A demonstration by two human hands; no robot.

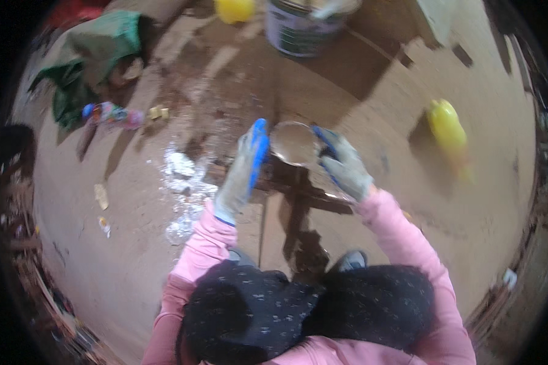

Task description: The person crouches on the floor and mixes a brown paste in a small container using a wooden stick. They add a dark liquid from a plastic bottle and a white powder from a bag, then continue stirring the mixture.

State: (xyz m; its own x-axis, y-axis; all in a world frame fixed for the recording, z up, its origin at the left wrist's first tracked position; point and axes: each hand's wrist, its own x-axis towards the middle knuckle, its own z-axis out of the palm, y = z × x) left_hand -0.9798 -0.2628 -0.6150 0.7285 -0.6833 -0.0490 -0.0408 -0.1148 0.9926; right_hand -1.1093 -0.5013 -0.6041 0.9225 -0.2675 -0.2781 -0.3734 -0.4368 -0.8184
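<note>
A round, shallow bowl (294, 143) with a brown inside and a pale rim is between my two gloved hands. My right hand (344, 163), in a grey glove with blue on the finger side, curves against the bowl's right rim. On the other side, my left hand (245, 167) is stretched out with its blue palm side turned to the bowl. Its fingers lie straight along the left rim; whether they touch it I cannot tell. A dark shadow falls on the floor below the bowl. White powder (181, 167) is scattered left of my left hand.
A large bucket (299, 30) stands at the far side, with a yellow object (235, 9) beside it. Another yellow object (448, 129) lies to the right. At far left are a green and tan sack (97, 52), a plastic bottle (112, 115) and small yellowish pieces (158, 113).
</note>
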